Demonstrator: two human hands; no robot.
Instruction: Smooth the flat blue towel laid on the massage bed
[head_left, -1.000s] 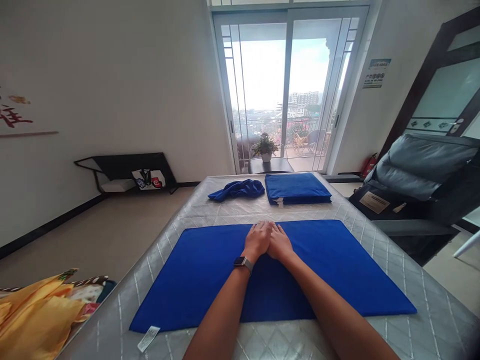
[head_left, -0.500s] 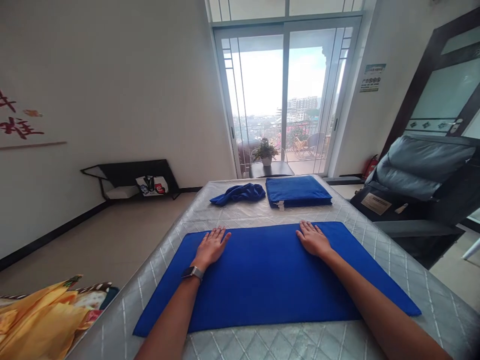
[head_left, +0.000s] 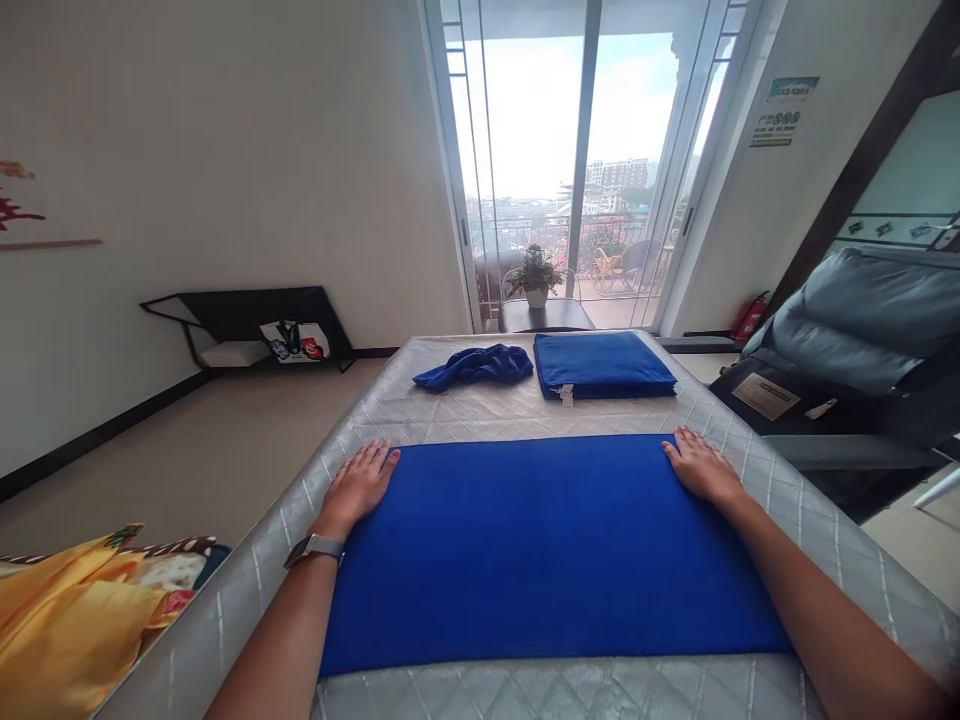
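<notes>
A blue cloth [head_left: 555, 550], smooth and rectangular, lies spread on the silver quilted mattress [head_left: 450, 690]. My left hand [head_left: 361, 480], with a watch on the wrist, rests flat at the cloth's far left corner, fingers stretched out. At the far right corner my right hand [head_left: 703, 467] lies flat too, its fingers extended. Neither hand grips anything. Beyond the cloth sit a crumpled blue cloth [head_left: 476, 367] and, to its right, a neat stack of folded blue cloths [head_left: 604, 365] with a white tag at its front edge.
A small table with a potted plant [head_left: 535, 280] stands past the mattress, before the sliding glass door. On the right is a dark armchair [head_left: 847, 320]. Yellow fabric [head_left: 75, 610] is heaped at the lower left. A black bench [head_left: 262, 320] stands by the left wall.
Both hands have slid outward along the blue cloth, left hand to the left and right hand to the right, reaching its far corners. The camera view has tilted slightly down.
</notes>
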